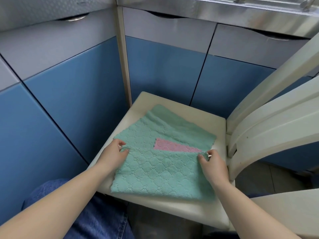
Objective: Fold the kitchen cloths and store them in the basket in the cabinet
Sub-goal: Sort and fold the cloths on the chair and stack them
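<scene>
A mint green kitchen cloth [160,171] lies on the white chair seat [203,118], its near part doubled over. My left hand [114,155] pinches the left corner of the folded edge. At the right corner of that same edge my right hand [213,164] pinches the cloth. Beyond the fold lies another green cloth [146,133], with a pink cloth [172,145] partly showing on top of it. No basket is in view.
Blue and grey cabinet doors [72,94] stand shut behind and to the left of the chair. The chair's white curved backrest [276,118] rises on the right. My denim-clad leg [96,219] is at the bottom left.
</scene>
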Tool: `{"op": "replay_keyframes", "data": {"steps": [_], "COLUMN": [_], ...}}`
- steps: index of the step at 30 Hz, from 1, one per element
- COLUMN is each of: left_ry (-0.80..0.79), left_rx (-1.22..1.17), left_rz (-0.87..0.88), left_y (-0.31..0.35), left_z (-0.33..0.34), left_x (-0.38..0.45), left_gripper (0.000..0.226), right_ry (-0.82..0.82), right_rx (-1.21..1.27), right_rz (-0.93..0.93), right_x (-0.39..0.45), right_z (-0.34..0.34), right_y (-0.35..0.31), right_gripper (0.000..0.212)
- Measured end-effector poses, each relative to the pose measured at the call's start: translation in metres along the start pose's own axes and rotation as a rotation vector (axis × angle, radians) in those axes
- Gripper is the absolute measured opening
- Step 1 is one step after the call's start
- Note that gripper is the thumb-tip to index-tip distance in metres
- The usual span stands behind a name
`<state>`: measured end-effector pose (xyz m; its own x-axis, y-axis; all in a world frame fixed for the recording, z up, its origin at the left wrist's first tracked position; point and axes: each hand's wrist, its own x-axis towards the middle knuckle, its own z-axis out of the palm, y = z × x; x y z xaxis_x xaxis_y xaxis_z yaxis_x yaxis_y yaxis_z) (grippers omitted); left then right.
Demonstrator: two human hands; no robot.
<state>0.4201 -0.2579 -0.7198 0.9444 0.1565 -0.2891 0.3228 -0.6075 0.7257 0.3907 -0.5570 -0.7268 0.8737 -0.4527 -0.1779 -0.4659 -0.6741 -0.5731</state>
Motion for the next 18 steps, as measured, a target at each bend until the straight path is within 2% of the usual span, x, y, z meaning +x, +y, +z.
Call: {"op": "replay_keyframes", "data": {"steps": [3, 6, 10, 14, 16, 18], "left_ry": [0.050, 0.180, 0.102, -0.070, -0.061, -0.028], "left_rx": [0.177, 0.436, 0.446, 0.695, 0.841, 0.844], "left_rz": [0.078, 0.332, 0.601, 0.569, 0.581, 0.553], "left_y": [0.005, 0.011, 0.027, 0.025, 0.019, 0.015], "left_z": [-0.004, 0.009, 0.059, 0.089, 0.088, 0.083], "left_x": [-0.006, -0.026, -0.056, -0.066, -0.063, -0.060], "left_gripper": [0.039, 0.040, 0.043, 0.066, 0.072, 0.066], "right_ry": [0.115, 0.121, 0.063, -0.096, -0.113, -0.139], "right_rx": [-0.033, -0.123, -0.288, -0.458, -0.540, -0.573], "right_rz": [-0.126, -0.353, -0.615, -0.586, -0.553, -0.580], "right_x": [-0.006, -0.028, -0.061, -0.066, -0.065, -0.062], "right_z": [-0.004, 0.005, 0.035, 0.052, 0.052, 0.051], "right_y": [-0.007, -0.018, -0.037, -0.036, -0.025, -0.014], "right_gripper": [0.043, 0.044, 0.040, 0.047, 0.053, 0.063]}}
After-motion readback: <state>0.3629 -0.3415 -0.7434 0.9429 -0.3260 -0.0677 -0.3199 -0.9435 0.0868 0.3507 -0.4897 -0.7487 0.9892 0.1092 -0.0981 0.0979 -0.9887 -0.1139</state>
